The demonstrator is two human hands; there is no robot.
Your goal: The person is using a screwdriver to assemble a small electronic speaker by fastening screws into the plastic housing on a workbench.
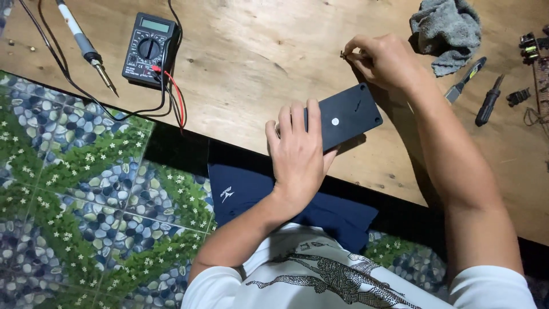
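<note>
One flat black rectangular panel, smooth and matte with a single white dot, lies near the front edge of the scuffed plywood surface. The left hand presses flat on its near end, grip spread wide. The right hand pinches one tiny metal part, apparently a screw, just beyond the panel. Around: one multimeter, one soldering iron, one crumpled grey cloth, two dark-handled tools.
</note>
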